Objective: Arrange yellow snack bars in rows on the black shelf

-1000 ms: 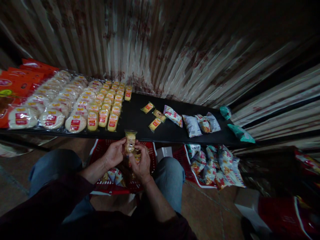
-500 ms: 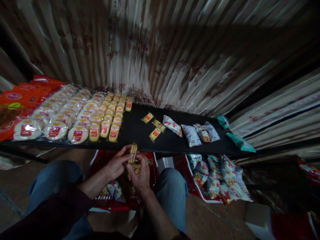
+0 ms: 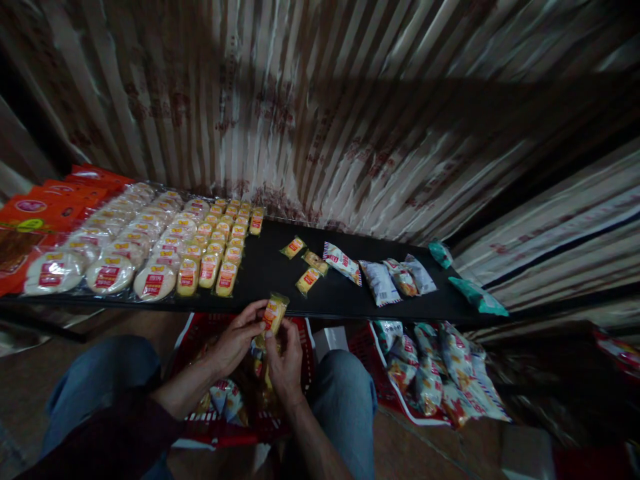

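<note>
Both of my hands hold a small yellow snack packet (image 3: 274, 312) just below the front edge of the black shelf (image 3: 270, 267). My left hand (image 3: 235, 340) pinches its left side with thumb and fingers. My right hand (image 3: 285, 357) grips it from below with fingers closed. Under my hands a red basket (image 3: 300, 333) holds more packets. On the shelf to the left lie rows of yellow packets (image 3: 220, 243) and round white cakes (image 3: 110, 247). Three loose yellow packets (image 3: 305, 263) lie further right.
Orange boxes (image 3: 45, 207) stand at the shelf's far left. White snack bags (image 3: 385, 277) and green packets (image 3: 475, 297) lie on its right part. A second red basket (image 3: 435, 373) of snack bags sits on the floor to the right. A corrugated metal wall is behind.
The packet in my hands has turned from edge-on to showing its yellow face and tilted to the right. The view has tipped so the shelf sits lower.
</note>
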Available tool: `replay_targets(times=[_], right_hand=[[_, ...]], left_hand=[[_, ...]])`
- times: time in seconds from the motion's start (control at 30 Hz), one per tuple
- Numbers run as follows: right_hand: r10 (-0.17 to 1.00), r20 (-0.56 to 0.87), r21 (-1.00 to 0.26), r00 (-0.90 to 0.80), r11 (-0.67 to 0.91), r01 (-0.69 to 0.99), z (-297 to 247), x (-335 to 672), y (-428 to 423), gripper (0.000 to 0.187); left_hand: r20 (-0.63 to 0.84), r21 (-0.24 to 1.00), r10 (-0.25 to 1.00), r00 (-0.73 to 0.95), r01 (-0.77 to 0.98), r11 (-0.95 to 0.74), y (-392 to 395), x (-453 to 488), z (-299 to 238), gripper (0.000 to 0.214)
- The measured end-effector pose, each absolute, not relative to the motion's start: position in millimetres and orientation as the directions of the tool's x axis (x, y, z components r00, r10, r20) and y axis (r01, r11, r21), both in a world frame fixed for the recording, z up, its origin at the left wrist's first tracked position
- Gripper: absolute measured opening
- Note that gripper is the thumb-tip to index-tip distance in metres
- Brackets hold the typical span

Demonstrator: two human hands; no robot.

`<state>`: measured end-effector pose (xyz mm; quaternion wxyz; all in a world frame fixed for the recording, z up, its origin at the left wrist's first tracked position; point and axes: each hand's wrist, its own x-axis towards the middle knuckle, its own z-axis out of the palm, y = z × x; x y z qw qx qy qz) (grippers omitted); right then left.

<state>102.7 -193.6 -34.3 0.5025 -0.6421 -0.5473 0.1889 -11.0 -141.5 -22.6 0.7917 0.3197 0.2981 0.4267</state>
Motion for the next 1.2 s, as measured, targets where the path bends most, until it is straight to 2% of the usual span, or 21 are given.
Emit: replay_targets(times=[0.23,0.4,0.63,0.93,1.2], right_hand=[[0.917,0.245,-0.880,0.314,0.075,0.469,-30.0,104.8,-183.2,0.030],[0.918,0.231,-0.881,0.322,0.057,0.470,-23.2,104.8,-168.9,0.031],[0.919,0.221,-0.889,0.327,0.052,0.455,-17.3,109.7,-147.6,0.034],[0.914,0.233,-0.880,0.333,0.052,0.473,-19.2,112.9,-110.2,0.037],[0.889,0.263,-0.858,0.375,0.038,0.512,-22.0,113.1,-78.1,0.036]], left_hand=[[-0.105,0.926,0.919,0.381,-0.300,0.231,-136.9,-12.2,-22.5,0.055],[-0.023,0.984,0.954,0.300,-0.163,0.075,-130.2,-10.8,-15.5,0.051],[0.076,0.994,0.963,0.259,-0.095,-0.053,-124.0,-2.5,-21.3,0.050],[0.229,0.961,0.970,0.083,0.136,-0.239,-102.4,9.2,-13.2,0.036],[0.195,0.936,0.980,0.035,0.293,-0.197,-80.0,18.0,-10.4,0.039]])
